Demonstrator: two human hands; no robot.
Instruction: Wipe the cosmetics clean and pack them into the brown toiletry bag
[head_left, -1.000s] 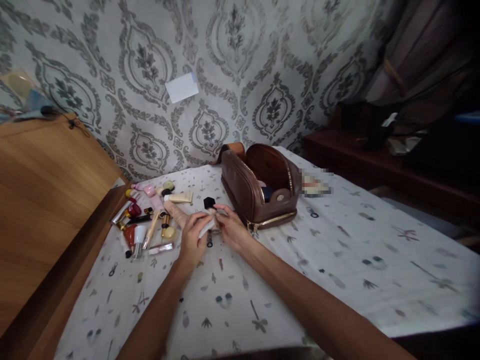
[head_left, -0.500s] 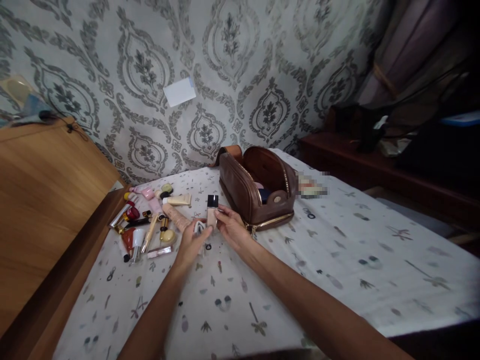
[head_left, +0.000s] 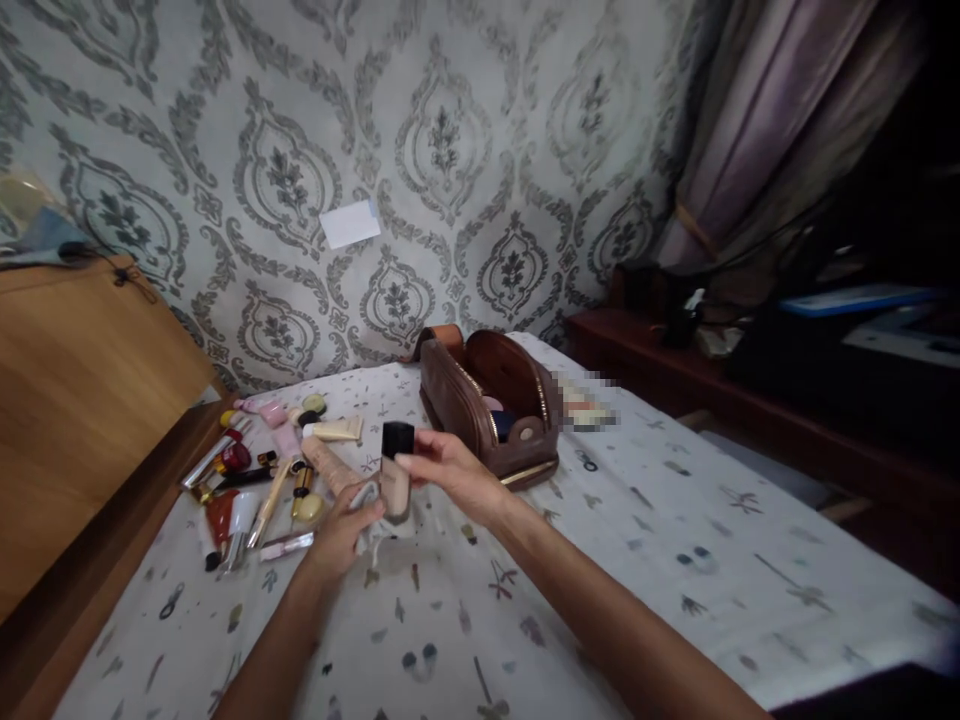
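Observation:
My right hand (head_left: 454, 470) grips a foundation bottle (head_left: 396, 488) with a black cap and a beige body, held upright over the bedding. Against the bottle's lower left side, my left hand (head_left: 339, 530) is closed on a whitish cloth or wipe (head_left: 367, 497), whose kind is hard to make out. Behind my right hand stands a brown toiletry bag (head_left: 457, 395), unzipped, with pink and dark blue items inside. To the left of my hands lies a pile of cosmetics, among them a beige tube (head_left: 337, 430), a pinkish tube (head_left: 327, 464) and a white-topped bottle (head_left: 238, 515).
A patterned white sheet (head_left: 420, 610) covers the surface. Wooden furniture (head_left: 82, 370) rises at the left, and patterned wallpaper (head_left: 442, 150) bounds the back. At the right stands a dark red shelf (head_left: 622, 350) with assorted items. A blurred packet (head_left: 585, 408) lies beside the bag.
Both hands and the bottle have come lower and a little left in view, the bottle now nearer to me. The view itself has shifted right. The bottle remains in my right hand.

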